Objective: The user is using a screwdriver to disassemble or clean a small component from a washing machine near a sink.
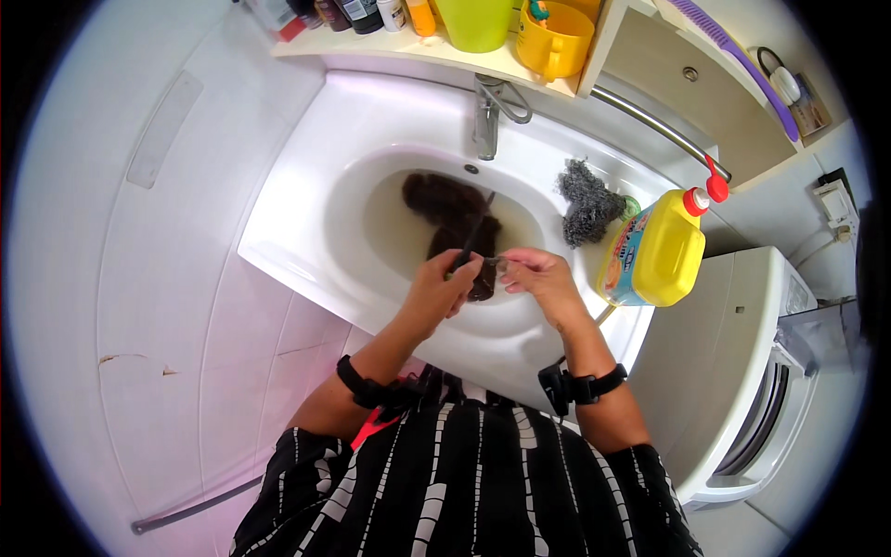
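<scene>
Both hands are over the white sink (306, 200), which holds cloudy water. My left hand (440, 290) is closed around a slim dark tapered tool (475, 227), its thin end slanting up and away. Right beside it, my right hand (538, 278) pinches at a small thin piece between the two hands, too small to name. Under the hands and farther back, a dark brown furry or hair-like mass (438, 200) lies in the water. One lobe of it is partly hidden by the tool and my fingers.
A chrome faucet (486, 121) stands behind the basin. On the sink's right ledge are a grey scouring pad (590, 204) and a yellow jug (664, 255) with its red cap flipped up. A shelf (445, 58) with bottles and a yellow mug (555, 42) runs above. A white washing machine (733, 371) stands right.
</scene>
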The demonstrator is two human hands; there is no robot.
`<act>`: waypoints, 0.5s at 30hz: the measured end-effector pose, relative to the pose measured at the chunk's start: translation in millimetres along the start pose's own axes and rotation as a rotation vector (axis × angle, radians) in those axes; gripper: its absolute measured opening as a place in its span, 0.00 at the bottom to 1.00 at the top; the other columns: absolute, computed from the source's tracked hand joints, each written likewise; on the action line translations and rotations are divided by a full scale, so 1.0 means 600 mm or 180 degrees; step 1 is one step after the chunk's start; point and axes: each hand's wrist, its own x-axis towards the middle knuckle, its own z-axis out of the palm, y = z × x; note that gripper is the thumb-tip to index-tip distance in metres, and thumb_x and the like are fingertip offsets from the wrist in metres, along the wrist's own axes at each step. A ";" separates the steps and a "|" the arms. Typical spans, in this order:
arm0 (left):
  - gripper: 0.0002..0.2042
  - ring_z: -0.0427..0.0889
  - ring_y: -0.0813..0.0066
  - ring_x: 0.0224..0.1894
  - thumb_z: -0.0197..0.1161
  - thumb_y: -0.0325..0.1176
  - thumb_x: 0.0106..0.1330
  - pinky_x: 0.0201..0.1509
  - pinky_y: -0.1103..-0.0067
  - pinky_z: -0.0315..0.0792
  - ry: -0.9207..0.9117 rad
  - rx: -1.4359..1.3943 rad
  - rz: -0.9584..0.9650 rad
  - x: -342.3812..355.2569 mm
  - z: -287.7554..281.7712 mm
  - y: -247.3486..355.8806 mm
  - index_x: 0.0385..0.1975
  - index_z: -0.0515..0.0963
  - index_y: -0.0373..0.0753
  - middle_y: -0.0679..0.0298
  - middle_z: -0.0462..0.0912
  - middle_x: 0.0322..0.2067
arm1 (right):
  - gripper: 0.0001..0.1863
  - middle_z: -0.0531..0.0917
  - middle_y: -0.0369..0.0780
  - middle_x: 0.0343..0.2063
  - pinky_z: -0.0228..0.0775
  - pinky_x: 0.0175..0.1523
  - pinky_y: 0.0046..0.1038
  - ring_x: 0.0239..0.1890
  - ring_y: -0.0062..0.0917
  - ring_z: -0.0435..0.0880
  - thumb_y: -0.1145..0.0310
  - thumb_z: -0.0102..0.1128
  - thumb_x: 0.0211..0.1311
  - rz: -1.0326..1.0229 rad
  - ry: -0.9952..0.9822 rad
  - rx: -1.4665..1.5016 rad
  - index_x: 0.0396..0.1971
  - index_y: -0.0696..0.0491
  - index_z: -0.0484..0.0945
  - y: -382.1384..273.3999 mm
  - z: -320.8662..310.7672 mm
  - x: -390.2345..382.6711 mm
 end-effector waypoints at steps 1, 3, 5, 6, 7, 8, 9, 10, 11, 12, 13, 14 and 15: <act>0.11 0.60 0.88 0.13 0.58 0.35 0.63 0.14 0.87 0.50 -0.0020 -0.0070 0.0025 -0.010 0.005 0.005 0.40 0.73 0.36 0.73 0.65 0.15 | 0.13 0.82 0.38 0.33 0.75 0.37 0.20 0.32 0.20 0.81 0.71 0.60 0.59 -0.0010 -0.0010 0.0003 0.43 0.59 0.77 -0.006 -0.003 -0.008; 0.12 0.60 0.89 0.13 0.58 0.35 0.63 0.14 0.87 0.50 0.0069 -0.0037 0.0000 -0.035 0.013 0.014 0.41 0.73 0.36 0.73 0.65 0.15 | 0.14 0.82 0.39 0.33 0.75 0.38 0.20 0.33 0.21 0.81 0.71 0.59 0.59 -0.0140 0.0072 0.0232 0.44 0.59 0.77 -0.020 -0.008 -0.023; 0.12 0.60 0.89 0.13 0.59 0.35 0.63 0.14 0.87 0.51 0.0163 -0.0002 -0.0013 -0.051 0.024 0.015 0.43 0.72 0.36 0.73 0.65 0.15 | 0.14 0.82 0.39 0.33 0.75 0.39 0.21 0.33 0.21 0.81 0.71 0.58 0.59 -0.0174 0.0025 0.0271 0.44 0.59 0.77 -0.028 -0.014 -0.035; 0.12 0.60 0.90 0.13 0.59 0.34 0.63 0.14 0.87 0.51 0.0183 0.0172 0.0170 -0.060 0.030 0.014 0.43 0.73 0.36 0.74 0.65 0.16 | 0.14 0.82 0.39 0.33 0.75 0.40 0.21 0.34 0.21 0.81 0.71 0.57 0.60 -0.0190 -0.0019 0.0305 0.44 0.59 0.77 -0.032 -0.015 -0.043; 0.12 0.61 0.90 0.13 0.60 0.33 0.62 0.14 0.87 0.51 0.0206 0.0346 0.0354 -0.067 0.036 0.014 0.42 0.73 0.36 0.74 0.66 0.16 | 0.14 0.82 0.39 0.33 0.75 0.40 0.21 0.34 0.21 0.81 0.71 0.57 0.60 -0.0214 -0.0054 0.0305 0.44 0.59 0.77 -0.036 -0.014 -0.050; 0.12 0.61 0.90 0.13 0.60 0.33 0.62 0.14 0.87 0.51 0.0234 0.0356 0.0385 -0.071 0.043 0.015 0.42 0.73 0.36 0.74 0.66 0.16 | 0.14 0.82 0.38 0.33 0.74 0.40 0.21 0.33 0.20 0.80 0.71 0.57 0.59 -0.0243 -0.0112 0.0271 0.44 0.59 0.77 -0.041 -0.014 -0.058; 0.11 0.61 0.90 0.13 0.61 0.33 0.61 0.14 0.88 0.51 0.0364 0.0422 0.0497 -0.070 0.053 0.015 0.41 0.74 0.36 0.74 0.66 0.16 | 0.14 0.82 0.38 0.33 0.72 0.41 0.21 0.33 0.19 0.79 0.71 0.57 0.59 -0.0271 -0.0174 0.0234 0.44 0.58 0.78 -0.044 -0.013 -0.065; 0.10 0.62 0.90 0.13 0.61 0.32 0.61 0.14 0.88 0.51 0.0493 0.0488 0.0609 -0.071 0.063 0.015 0.39 0.75 0.36 0.75 0.67 0.16 | 0.14 0.82 0.38 0.33 0.72 0.41 0.21 0.33 0.19 0.79 0.71 0.57 0.59 -0.0295 -0.0211 0.0229 0.44 0.58 0.78 -0.046 -0.012 -0.070; 0.10 0.62 0.90 0.13 0.61 0.32 0.61 0.14 0.88 0.51 0.0521 0.0491 0.0640 -0.075 0.071 0.016 0.39 0.75 0.36 0.75 0.67 0.16 | 0.14 0.82 0.38 0.34 0.72 0.41 0.21 0.33 0.20 0.79 0.71 0.57 0.59 -0.0289 -0.0287 0.0267 0.44 0.58 0.78 -0.047 -0.009 -0.076; 0.09 0.62 0.90 0.13 0.62 0.33 0.61 0.13 0.88 0.51 0.0521 0.0496 0.0687 -0.079 0.079 0.016 0.37 0.76 0.37 0.74 0.67 0.16 | 0.14 0.82 0.38 0.34 0.72 0.41 0.22 0.33 0.20 0.79 0.71 0.57 0.59 -0.0278 -0.0353 0.0309 0.44 0.58 0.78 -0.049 -0.006 -0.081; 0.08 0.62 0.90 0.13 0.62 0.33 0.60 0.13 0.88 0.51 0.0517 0.0500 0.0731 -0.083 0.084 0.017 0.36 0.76 0.37 0.74 0.68 0.16 | 0.14 0.82 0.38 0.34 0.72 0.41 0.22 0.33 0.20 0.79 0.71 0.57 0.59 -0.0296 -0.0374 0.0308 0.44 0.58 0.78 -0.052 -0.004 -0.085; 0.08 0.62 0.90 0.13 0.62 0.33 0.60 0.13 0.88 0.51 0.0529 0.0505 0.0750 -0.085 0.087 0.014 0.36 0.76 0.37 0.74 0.68 0.16 | 0.14 0.82 0.38 0.34 0.73 0.40 0.22 0.33 0.20 0.79 0.71 0.57 0.59 -0.0298 -0.0426 0.0297 0.44 0.59 0.78 -0.055 -0.001 -0.088; 0.07 0.62 0.90 0.13 0.62 0.32 0.60 0.13 0.88 0.51 0.0573 0.0626 0.0789 -0.084 0.089 0.010 0.35 0.76 0.37 0.74 0.68 0.16 | 0.14 0.81 0.39 0.34 0.73 0.40 0.22 0.33 0.20 0.79 0.71 0.57 0.59 -0.0297 -0.0467 0.0284 0.44 0.59 0.78 -0.057 -0.001 -0.093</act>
